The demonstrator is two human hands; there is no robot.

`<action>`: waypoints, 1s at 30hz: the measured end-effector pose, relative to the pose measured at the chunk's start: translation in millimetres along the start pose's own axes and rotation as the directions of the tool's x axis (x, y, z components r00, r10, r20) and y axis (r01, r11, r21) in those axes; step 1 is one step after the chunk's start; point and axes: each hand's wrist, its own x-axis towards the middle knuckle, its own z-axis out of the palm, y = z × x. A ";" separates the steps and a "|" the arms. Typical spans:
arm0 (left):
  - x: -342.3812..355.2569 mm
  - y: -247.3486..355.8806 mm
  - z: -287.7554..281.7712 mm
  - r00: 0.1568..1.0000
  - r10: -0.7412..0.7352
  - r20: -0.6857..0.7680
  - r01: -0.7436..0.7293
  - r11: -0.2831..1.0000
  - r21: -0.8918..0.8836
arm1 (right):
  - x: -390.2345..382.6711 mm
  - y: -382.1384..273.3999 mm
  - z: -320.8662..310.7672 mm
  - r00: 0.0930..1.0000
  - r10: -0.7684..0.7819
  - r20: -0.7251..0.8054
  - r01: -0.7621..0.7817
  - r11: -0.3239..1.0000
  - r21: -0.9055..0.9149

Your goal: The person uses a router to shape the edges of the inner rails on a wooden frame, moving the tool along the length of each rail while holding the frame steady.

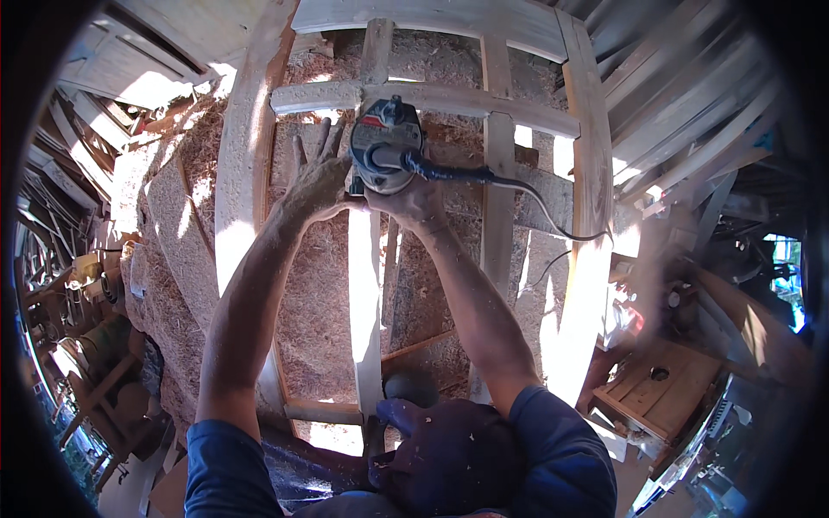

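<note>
A grey-and-red corded power sander [385, 145] is gripped by the right hand [413, 200] on the pale wooden frame's [371, 285] upright centre slat, its crossbar just ahead; the left hand [318, 177] is spread open beside it.

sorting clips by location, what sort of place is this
Likely a woodworking shop or open shed: a wooden slat frame, sawdust heaps and a corded power tool under the right hand.
</note>
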 end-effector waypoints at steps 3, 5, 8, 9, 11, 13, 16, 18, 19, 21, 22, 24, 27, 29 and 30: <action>-13.4 -1.1 3.6 0.998 -0.003 -0.060 0.001 1.000 -0.029 | -12.5 8.3 6.8 0.972 -0.232 0.036 0.233 0.938 -0.255; -6.4 -7.6 5.5 0.997 -0.003 -0.081 0.001 1.000 -0.026 | -5.6 15.2 10.4 0.973 -0.229 0.006 0.226 0.954 -0.196; 0.3 -13.8 6.5 0.995 0.007 -0.097 -0.008 1.000 -0.009 | 5.4 15.6 13.7 0.982 -0.186 -0.045 0.184 0.982 -0.049; 3.8 -16.8 7.2 0.998 0.005 -0.057 -0.003 1.000 0.021 | 7.9 16.9 13.4 0.980 -0.195 -0.042 0.192 0.979 -0.072; 10.4 -20.4 5.3 1.000 -0.001 0.000 0.001 1.000 0.024 | 13.0 16.0 11.9 0.977 -0.212 -0.034 0.207 0.972 -0.115; 13.0 -18.2 1.2 1.000 -0.004 0.030 0.005 0.999 -0.033 | 20.0 15.8 8.7 0.989 -0.149 -0.006 0.148 0.986 -0.082; 14.0 -22.3 3.8 0.995 -0.003 -0.099 0.004 1.000 0.010 | 28.9 -3.6 6.0 0.983 -0.180 -0.020 0.178 0.980 -0.089; 16.9 -17.7 -1.8 0.994 0.005 -0.113 -0.004 1.000 0.013 | 28.9 0.1 4.8 0.987 -0.158 -0.027 0.156 0.986 -0.063; 19.4 -18.0 -6.5 0.999 -0.001 -0.052 0.000 1.000 -0.029 | 30.1 8.8 7.6 0.997 -0.081 0.003 0.081 0.997 -0.002; 23.9 -16.3 -10.1 0.999 -0.002 -0.054 -0.001 0.998 -0.056 | 35.9 15.8 8.0 1.000 -0.015 0.024 0.013 0.997 0.082; 26.0 -14.7 -10.5 0.998 0.001 -0.063 -0.005 0.999 -0.054 | 38.0 19.3 7.9 1.000 -0.025 0.012 0.024 0.994 0.110; 26.6 -19.7 -10.2 0.995 0.000 -0.102 -0.006 0.998 -0.065 | 43.6 14.8 11.0 0.999 -0.041 0.002 0.040 0.990 0.134; 31.7 -18.5 -14.3 0.994 -0.009 -0.111 0.001 0.997 -0.074 | 50.7 14.3 6.6 0.999 -0.034 0.007 0.033 0.994 0.101; 37.3 -17.9 -13.5 0.996 -0.009 -0.092 0.004 0.999 -0.054 | 53.6 15.3 5.7 1.000 0.006 0.011 -0.007 0.994 0.107; 42.0 -23.1 -8.8 0.996 -0.008 -0.092 0.002 0.998 -0.055 | 54.4 16.0 5.4 1.000 0.010 0.002 -0.010 0.996 0.091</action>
